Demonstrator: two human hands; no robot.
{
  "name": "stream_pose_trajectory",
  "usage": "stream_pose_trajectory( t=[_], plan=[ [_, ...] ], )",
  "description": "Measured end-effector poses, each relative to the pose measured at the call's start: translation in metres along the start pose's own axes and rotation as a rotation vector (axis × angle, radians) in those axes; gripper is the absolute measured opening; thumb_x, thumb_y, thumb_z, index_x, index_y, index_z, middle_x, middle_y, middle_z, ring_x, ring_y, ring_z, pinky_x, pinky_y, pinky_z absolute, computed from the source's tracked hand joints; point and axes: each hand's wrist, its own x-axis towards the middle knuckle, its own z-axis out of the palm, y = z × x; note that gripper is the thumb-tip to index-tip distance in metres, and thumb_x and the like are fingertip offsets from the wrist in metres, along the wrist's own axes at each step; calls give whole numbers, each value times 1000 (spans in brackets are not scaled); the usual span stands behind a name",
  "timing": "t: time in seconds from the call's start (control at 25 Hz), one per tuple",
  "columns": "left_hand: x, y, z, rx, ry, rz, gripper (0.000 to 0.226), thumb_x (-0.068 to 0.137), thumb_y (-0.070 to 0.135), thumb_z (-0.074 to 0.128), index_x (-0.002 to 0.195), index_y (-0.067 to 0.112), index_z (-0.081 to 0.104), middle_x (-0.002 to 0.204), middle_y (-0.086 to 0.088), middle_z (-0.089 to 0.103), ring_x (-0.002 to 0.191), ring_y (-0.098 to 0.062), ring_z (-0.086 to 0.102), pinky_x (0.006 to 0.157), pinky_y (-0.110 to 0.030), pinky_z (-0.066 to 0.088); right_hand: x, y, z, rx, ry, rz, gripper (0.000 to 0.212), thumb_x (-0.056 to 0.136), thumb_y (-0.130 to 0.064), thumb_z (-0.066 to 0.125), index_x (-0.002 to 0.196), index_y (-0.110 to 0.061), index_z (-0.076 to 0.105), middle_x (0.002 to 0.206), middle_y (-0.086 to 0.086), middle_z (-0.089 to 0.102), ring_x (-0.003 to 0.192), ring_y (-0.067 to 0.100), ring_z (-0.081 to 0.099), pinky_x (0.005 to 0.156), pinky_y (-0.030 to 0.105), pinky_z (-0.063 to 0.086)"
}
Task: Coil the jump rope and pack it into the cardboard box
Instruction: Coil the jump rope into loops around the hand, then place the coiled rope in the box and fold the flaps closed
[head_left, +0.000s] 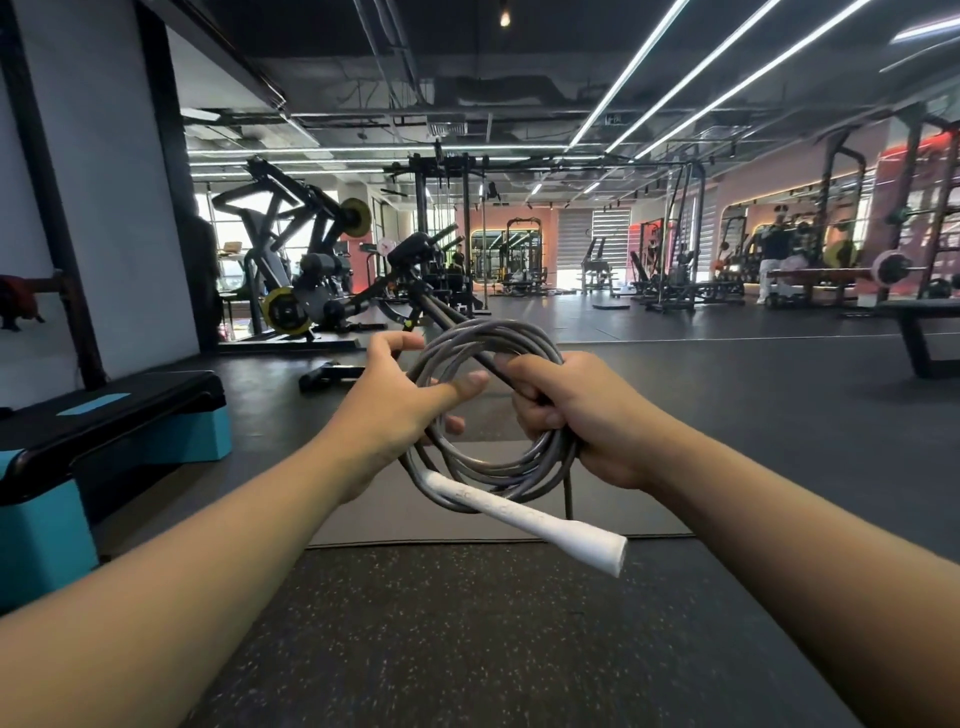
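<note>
A grey jump rope (498, 467) is wound into several loops and held up in front of me. My left hand (400, 410) grips the left side of the coil, thumb laid across the strands. My right hand (571, 410) is closed around the right side of the coil and a dark strand or handle that slants up to the left. One white handle (524, 512) hangs out below the coil, pointing down to the right. No cardboard box is in view.
A black and teal step platform (114, 431) stands at the left. A grey mat (488, 514) lies on the dark rubber floor below my hands. Weight machines, racks and benches fill the far room, and a person stands at far right.
</note>
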Motion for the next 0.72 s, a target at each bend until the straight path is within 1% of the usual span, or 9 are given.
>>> stream_pose_trajectory(
  t=[0.08, 0.12, 0.2, 0.32, 0.4, 0.48, 0.56, 0.6, 0.72],
  plan=[
    [-6, -10, -2, -33, -43, 5, 44, 74, 38, 84, 109, 19, 64, 79, 1, 72, 65, -20, 72, 67, -45, 63, 0, 13, 2, -14, 32, 27, 37, 100, -21, 60, 67, -16, 45, 44, -10, 35, 41, 7, 30, 48, 25, 25],
    [-10, -16, -1, -96, -51, -8, 35, 77, 33, 82, 104, 16, 68, 68, 0, 67, 58, -20, 69, 61, -41, 63, 0, 21, 4, -13, 51, 55, 32, 99, -24, 62, 71, -15, 50, 45, -10, 37, 42, 8, 31, 50, 25, 28],
    [-19, -27, 0, -272, -48, -69, 28, 83, 26, 77, 102, 8, 66, 59, -2, 55, 45, -17, 59, 51, -36, 61, 0, 37, 11, 60, 48, 146, 24, 99, -25, 64, 79, -14, 56, 45, -7, 36, 48, 11, 33, 54, 26, 30],
    [-25, -47, -8, -388, 63, -142, 37, 83, 33, 76, 103, 4, 66, 60, 1, 49, 40, -11, 46, 42, -26, 49, 4, 52, 27, 291, -18, 257, 6, 98, -10, 61, 94, -13, 64, 48, -5, 37, 57, 15, 40, 58, 25, 41],
    [-28, -54, -22, -430, 124, -139, 31, 84, 33, 75, 100, 8, 67, 62, 2, 47, 40, -10, 41, 41, -24, 44, 11, 54, 41, 375, -44, 252, 12, 96, -4, 61, 105, -8, 66, 53, -2, 43, 58, 16, 49, 57, 24, 50],
    [-33, -52, -47, -465, 191, -127, 19, 88, 29, 72, 97, 12, 67, 65, 2, 44, 42, -10, 36, 40, -23, 40, 22, 47, 68, 396, -49, 252, 19, 92, -5, 65, 111, -5, 67, 56, -1, 48, 56, 16, 53, 56, 25, 54],
    [-48, -47, -90, -460, 317, -152, 14, 90, 27, 70, 94, 14, 67, 66, -1, 41, 43, -10, 34, 40, -24, 37, 38, 30, 112, 367, -96, 326, 25, 89, -9, 67, 114, -4, 69, 59, -1, 51, 56, 16, 55, 57, 26, 53],
    [-59, -43, -113, -445, 383, -174, 14, 91, 27, 70, 95, 13, 67, 67, -1, 41, 44, -11, 35, 40, -25, 37, 44, 19, 136, 362, -129, 367, 23, 90, -9, 66, 113, -4, 70, 60, 0, 51, 56, 16, 55, 58, 27, 54],
    [-101, -18, -197, -359, 582, -284, 16, 88, 29, 73, 97, 15, 72, 69, -1, 52, 50, -11, 42, 45, -27, 41, 59, -24, 221, 360, -262, 516, 23, 94, -2, 60, 115, -4, 72, 64, 2, 53, 58, 18, 59, 64, 30, 55]
  ],
)
